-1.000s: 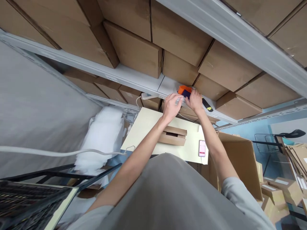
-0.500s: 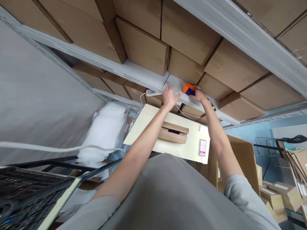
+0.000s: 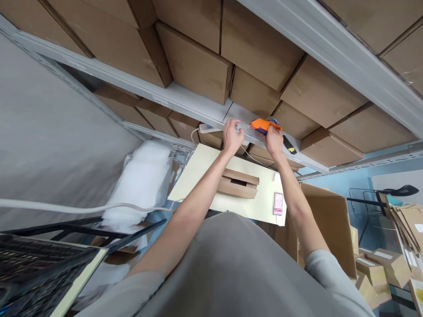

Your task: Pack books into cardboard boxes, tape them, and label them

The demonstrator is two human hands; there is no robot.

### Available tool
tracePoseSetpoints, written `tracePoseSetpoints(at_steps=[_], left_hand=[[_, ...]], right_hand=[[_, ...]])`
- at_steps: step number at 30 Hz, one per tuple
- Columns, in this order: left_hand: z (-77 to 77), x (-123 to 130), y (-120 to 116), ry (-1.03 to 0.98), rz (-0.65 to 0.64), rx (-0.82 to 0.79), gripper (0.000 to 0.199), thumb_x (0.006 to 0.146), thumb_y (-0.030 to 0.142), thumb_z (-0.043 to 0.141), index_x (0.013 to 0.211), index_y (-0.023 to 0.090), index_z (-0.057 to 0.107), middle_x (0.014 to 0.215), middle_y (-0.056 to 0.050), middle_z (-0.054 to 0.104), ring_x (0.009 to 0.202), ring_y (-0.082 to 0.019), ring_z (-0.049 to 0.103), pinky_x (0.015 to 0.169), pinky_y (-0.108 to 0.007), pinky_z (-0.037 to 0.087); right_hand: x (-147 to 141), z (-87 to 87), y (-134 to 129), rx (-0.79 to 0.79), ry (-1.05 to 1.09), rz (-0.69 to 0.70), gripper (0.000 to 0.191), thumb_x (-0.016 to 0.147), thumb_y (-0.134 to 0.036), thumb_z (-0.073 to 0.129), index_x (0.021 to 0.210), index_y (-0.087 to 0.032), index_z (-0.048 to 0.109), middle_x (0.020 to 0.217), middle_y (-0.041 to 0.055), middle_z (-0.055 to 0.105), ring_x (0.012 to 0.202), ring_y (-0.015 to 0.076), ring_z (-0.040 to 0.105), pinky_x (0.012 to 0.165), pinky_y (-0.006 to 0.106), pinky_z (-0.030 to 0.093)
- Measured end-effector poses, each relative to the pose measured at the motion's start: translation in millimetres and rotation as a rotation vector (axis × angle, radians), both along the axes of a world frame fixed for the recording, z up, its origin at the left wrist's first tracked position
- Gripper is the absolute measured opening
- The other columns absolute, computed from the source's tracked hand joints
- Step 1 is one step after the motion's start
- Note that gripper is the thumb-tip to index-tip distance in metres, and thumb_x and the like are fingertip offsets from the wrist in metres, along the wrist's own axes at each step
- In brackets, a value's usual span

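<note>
My right hand (image 3: 274, 140) is wrapped round an orange and dark purple tape dispenser (image 3: 263, 125) above the grey shelf edge. My left hand (image 3: 232, 135) is at the same shelf edge, to the left of the dispenser, its fingers curled but apart and nothing seen in them. Just right of my right hand a black and yellow tool (image 3: 290, 145) lies on the shelf. Below my hands, an elongated brown cardboard box (image 3: 236, 189) with a dark gap in its top rests on the pale table (image 3: 211, 154).
Cardboard boxes (image 3: 194, 61) fill the shelves ahead. A phone (image 3: 278, 204) lies at the table's right end. White wrapping material (image 3: 142, 176) is at the left, with a black crate (image 3: 36, 273) nearer. A large open carton (image 3: 330, 229) stands right of the table.
The orange dispenser has been turned and lifted a little in my right hand, showing more of its side. My left hand's fingers have curled, and the black and yellow tool shows more fully.
</note>
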State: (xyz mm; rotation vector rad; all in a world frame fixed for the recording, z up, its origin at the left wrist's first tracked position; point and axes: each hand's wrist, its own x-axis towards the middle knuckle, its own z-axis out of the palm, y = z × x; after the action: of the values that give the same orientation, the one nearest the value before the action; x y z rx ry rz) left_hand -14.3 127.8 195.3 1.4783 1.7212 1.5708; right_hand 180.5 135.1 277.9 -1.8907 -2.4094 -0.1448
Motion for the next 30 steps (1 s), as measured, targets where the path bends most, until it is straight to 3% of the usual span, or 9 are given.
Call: tracePoseSetpoints(at_steps=[2,5,8,11,14,19,24,30], left_hand=[[3.8,-2.1,-24.9,-0.008,-0.035,0.082,0.053,0.092,0.015,0.064,0.145,0.020,0.064,0.149,-0.018,0.069,0.140,-0.030,0.069,0.118,-0.046,0.058],[16.4,-4.3,-70.8,0.003,-0.048,0.222,0.075,0.098,0.033,0.072,0.166,0.020,0.043,0.170,-0.023,0.054,0.164,-0.036,0.051,0.132,-0.053,0.049],[37.2,-5.5,-113.3,0.031,-0.048,0.314,0.105,0.095,0.060,0.085,0.175,0.024,0.027,0.179,-0.026,0.042,0.173,-0.044,0.039,0.136,-0.062,0.045],[56.6,-3.7,-139.6,0.067,-0.060,0.298,0.121,0.083,0.077,0.093,0.173,0.031,0.027,0.179,-0.025,0.040,0.172,-0.048,0.040,0.132,-0.070,0.049],[65.4,2.1,-150.0,0.086,-0.035,0.333,0.106,0.083,0.079,0.092,0.163,0.037,0.036,0.169,-0.020,0.049,0.163,-0.046,0.052,0.125,-0.070,0.056],[69.1,9.9,-162.5,-0.005,0.121,0.460,0.061,0.104,0.063,0.078,0.143,0.036,0.039,0.138,-0.011,0.061,0.131,-0.030,0.074,0.107,-0.055,0.070],[76.5,0.0,-181.7,-0.041,0.145,0.651,0.041,0.107,0.046,0.080,0.129,0.033,0.048,0.118,-0.003,0.064,0.105,-0.021,0.080,0.092,-0.043,0.073],[85.4,-12.1,-201.7,0.037,0.148,0.786,0.027,0.105,0.037,0.083,0.115,0.030,0.059,0.109,0.000,0.068,0.091,-0.017,0.081,0.081,-0.035,0.075]], right_hand=[[4.4,4.5,-20.5,0.104,0.029,0.018,0.038,0.114,-0.030,0.055,0.142,-0.006,0.064,0.123,0.0260,0.081,0.122,0.0367,0.073,0.122,0.053,0.051],[14.1,19.2,-52.6,0.281,0.066,0.086,0.027,0.114,-0.034,0.056,0.127,-0.015,0.071,0.103,0.0172,0.080,0.104,0.0332,0.074,0.113,0.052,0.056],[23.4,39.6,-86.5,0.490,0.082,0.213,0.022,0.114,-0.033,0.056,0.117,-0.019,0.074,0.095,0.0116,0.078,0.091,0.0282,0.073,0.107,0.050,0.058],[28.0,59.7,-118.2,0.706,0.079,0.290,0.020,0.113,-0.029,0.056,0.116,-0.020,0.074,0.099,0.0124,0.079,0.094,0.0265,0.074,0.105,0.048,0.058],[28.4,75.6,-141.2,0.825,0.107,0.295,0.018,0.113,-0.032,0.060,0.112,-0.021,0.074,0.099,0.0129,0.077,0.098,0.0287,0.074,0.104,0.051,0.058],[29.9,91.3,-157.2,0.898,0.189,0.283,0.026,0.113,-0.046,0.062,0.113,-0.024,0.076,0.094,0.0136,0.072,0.101,0.0356,0.074,0.101,0.056,0.058],[33.0,98.1,-163.7,0.928,0.234,0.282,0.026,0.112,-0.049,0.063,0.115,-0.026,0.074,0.095,0.0136,0.071,0.101,0.0371,0.073,0.101,0.060,0.058],[33.4,100.5,-171.7,1.040,0.231,0.297,0.020,0.111,-0.046,0.065,0.108,-0.027,0.072,0.090,0.0121,0.071,0.091,0.0342,0.071,0.094,0.058,0.059]])
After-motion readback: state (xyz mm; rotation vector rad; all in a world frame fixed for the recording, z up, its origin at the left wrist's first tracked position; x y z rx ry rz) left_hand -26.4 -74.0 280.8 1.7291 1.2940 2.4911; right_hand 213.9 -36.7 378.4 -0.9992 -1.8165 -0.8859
